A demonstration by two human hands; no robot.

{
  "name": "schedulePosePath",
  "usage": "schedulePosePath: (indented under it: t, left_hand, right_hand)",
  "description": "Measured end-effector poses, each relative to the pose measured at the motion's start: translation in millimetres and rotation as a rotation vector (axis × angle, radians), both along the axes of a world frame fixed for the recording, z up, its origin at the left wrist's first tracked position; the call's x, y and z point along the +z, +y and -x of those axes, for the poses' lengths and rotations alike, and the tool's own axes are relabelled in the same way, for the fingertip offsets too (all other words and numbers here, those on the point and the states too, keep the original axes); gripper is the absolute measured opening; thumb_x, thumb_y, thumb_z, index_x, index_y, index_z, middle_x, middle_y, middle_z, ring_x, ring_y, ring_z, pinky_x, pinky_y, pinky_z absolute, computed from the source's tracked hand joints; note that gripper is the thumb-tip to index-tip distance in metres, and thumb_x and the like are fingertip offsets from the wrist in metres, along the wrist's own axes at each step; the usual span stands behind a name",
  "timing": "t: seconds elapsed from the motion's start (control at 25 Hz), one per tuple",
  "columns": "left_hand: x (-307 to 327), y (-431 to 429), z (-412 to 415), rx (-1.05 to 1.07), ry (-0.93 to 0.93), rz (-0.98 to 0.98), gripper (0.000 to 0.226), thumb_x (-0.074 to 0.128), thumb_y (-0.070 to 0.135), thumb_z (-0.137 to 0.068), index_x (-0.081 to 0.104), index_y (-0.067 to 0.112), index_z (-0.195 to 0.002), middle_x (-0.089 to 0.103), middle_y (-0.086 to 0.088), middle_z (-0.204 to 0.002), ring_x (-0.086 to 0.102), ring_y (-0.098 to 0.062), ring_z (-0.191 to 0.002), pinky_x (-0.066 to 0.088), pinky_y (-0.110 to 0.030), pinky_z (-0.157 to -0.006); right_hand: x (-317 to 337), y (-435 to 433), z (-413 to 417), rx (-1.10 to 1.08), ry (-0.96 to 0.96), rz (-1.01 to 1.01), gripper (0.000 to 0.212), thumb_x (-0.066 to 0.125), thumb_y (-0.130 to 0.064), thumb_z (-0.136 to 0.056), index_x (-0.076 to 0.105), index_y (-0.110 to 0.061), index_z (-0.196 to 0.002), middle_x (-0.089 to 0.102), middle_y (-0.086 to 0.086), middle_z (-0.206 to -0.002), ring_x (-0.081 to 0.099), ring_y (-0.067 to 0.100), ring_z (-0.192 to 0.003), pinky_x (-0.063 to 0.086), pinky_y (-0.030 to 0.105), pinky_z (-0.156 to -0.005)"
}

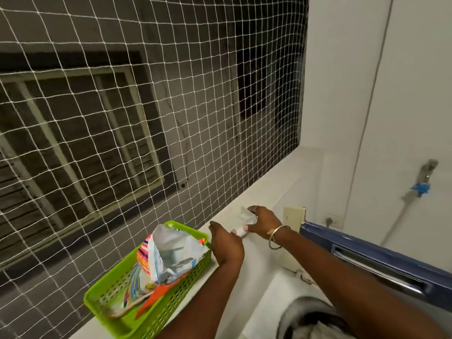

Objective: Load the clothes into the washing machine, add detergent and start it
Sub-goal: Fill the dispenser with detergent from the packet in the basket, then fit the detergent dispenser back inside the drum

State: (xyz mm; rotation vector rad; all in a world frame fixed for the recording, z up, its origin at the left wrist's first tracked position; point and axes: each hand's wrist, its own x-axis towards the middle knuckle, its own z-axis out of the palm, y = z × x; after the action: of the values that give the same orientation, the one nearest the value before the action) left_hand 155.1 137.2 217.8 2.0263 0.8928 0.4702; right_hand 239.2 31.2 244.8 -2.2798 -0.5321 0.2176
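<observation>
Sachet [245, 219] between both; right grip [265, 222] curled round it; left grip [227, 243] seemingly pinching its end

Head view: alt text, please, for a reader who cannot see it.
The right hand grips a small white packet on a white ledge, the left hand at its near end. A green basket of crumpled packets sits alongside; the blue washing-machine lid stands open.
</observation>
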Motion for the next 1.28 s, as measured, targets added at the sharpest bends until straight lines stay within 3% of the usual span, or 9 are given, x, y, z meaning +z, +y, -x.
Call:
schedulePosePath:
  t: [0.08, 0.24, 0.44, 0.64, 0.96, 1.28]
  left_hand:
    - [7.4, -4.5, 11.8, -0.068, -0.021, 0.015, 0.070, 0.058, 0.021, -0.095, 0.022, 0.008, -0.154, 0.044, -0.014, -0.150, 0.050, -0.035, -0.130, 0.042, -0.040, -0.105]
    - [18.1, -9.1, 40.3, -0.222, -0.082, 0.028, 0.070, 0.059, 0.021, -0.096, 0.023, 0.010, -0.155, 0.047, -0.012, -0.149, 0.048, -0.029, -0.133, 0.037, -0.032, -0.106]
    - [18.8, -22.7, 73.8, -0.369, -0.135, 0.131, 0.060, 0.053, 0.032, -0.100, 0.032, 0.011, -0.153, 0.041, -0.010, -0.153, 0.042, -0.026, -0.139, 0.032, -0.030, -0.110]
    - [6.5, -42.3, 92.2, -0.437, -0.218, 0.279, 0.040, 0.051, 0.014, -0.099, 0.053, 0.013, -0.139, 0.056, -0.006, -0.141, 0.053, -0.025, -0.128, 0.040, -0.032, -0.108]
    - [-26.8, -101.3, 101.1, -0.620, -0.166, 0.345, 0.031, 0.053, 0.015, -0.099, 0.059, 0.024, -0.128, 0.064, -0.002, -0.128, 0.061, -0.025, -0.112, 0.050, -0.034, -0.096]
    - [-58.5, -158.6, 89.6, -0.771, -0.113, 0.244, 0.037, 0.047, 0.023, -0.103, 0.054, 0.014, -0.138, 0.059, -0.004, -0.137, 0.055, -0.023, -0.125, 0.040, -0.023, -0.094]
  right_hand:
    - [0.3, -9.3, 11.0, -0.060, 0.007, -0.033, 0.066, 0.080, -0.040, -0.077, 0.056, -0.012, -0.131, 0.061, 0.006, -0.128, 0.058, 0.023, -0.112, 0.040, 0.024, -0.087]
    - [5.3, -27.1, 46.8, -0.197, 0.015, -0.134, 0.050, 0.058, -0.057, -0.089, 0.059, -0.015, -0.115, 0.062, 0.000, -0.104, 0.059, 0.020, -0.095, 0.044, 0.030, -0.080]
    - [-1.8, -59.8, 96.1, -0.410, 0.046, -0.286, 0.033, 0.052, -0.050, -0.095, 0.059, -0.019, -0.104, 0.070, 0.002, -0.100, 0.066, 0.020, -0.084, 0.055, 0.039, -0.082]
    - [-22.8, -94.4, 144.7, -0.606, 0.041, -0.323, 0.007, 0.057, -0.033, -0.095, 0.053, -0.029, -0.092, 0.069, 0.007, -0.102, 0.065, 0.025, -0.090, 0.055, 0.045, -0.084]
    - [-56.8, -158.9, 205.0, -0.815, 0.034, -0.384, 0.010, 0.055, -0.024, -0.095, 0.058, -0.019, -0.104, 0.068, 0.005, -0.093, 0.064, 0.019, -0.083, 0.052, 0.036, -0.079]
    - [-104.4, -210.1, 209.0, -0.913, 0.010, -0.466, 0.026, 0.055, -0.018, -0.093, 0.059, -0.025, -0.118, 0.067, -0.004, -0.106, 0.064, 0.016, -0.098, 0.054, 0.037, -0.089]
